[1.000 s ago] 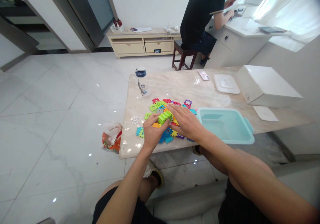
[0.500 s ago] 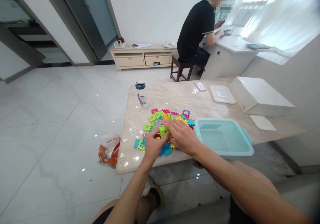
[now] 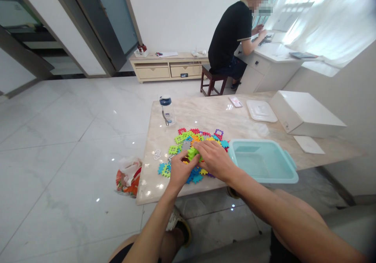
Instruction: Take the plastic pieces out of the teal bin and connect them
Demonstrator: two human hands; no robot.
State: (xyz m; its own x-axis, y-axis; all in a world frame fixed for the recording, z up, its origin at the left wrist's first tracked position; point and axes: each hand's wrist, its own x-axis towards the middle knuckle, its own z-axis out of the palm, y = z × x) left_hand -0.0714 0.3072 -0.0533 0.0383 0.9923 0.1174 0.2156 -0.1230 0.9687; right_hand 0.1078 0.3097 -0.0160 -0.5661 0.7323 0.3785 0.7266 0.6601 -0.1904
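Between my two hands is a small green building piece, partly covered by the fingers. My left hand pinches it from the left with thumb and fingers. From the right, my right hand closes over its far side. Beneath and around the hands lies a pile of flat, notched plastic pieces in several colours: a green square piece, blue pieces, a purple piece and red ones show at its edges. The hands hide the middle of the pile.
Right of the pile stands a turquoise tub. A water bottle is at the table's far left. Farther right are a white lid, a phone and a white box. A person sits beyond on a stool.
The green piece has tilted slightly between my fingers. Both hands stay in nearly the same place. The seated person's hand has shifted a little.
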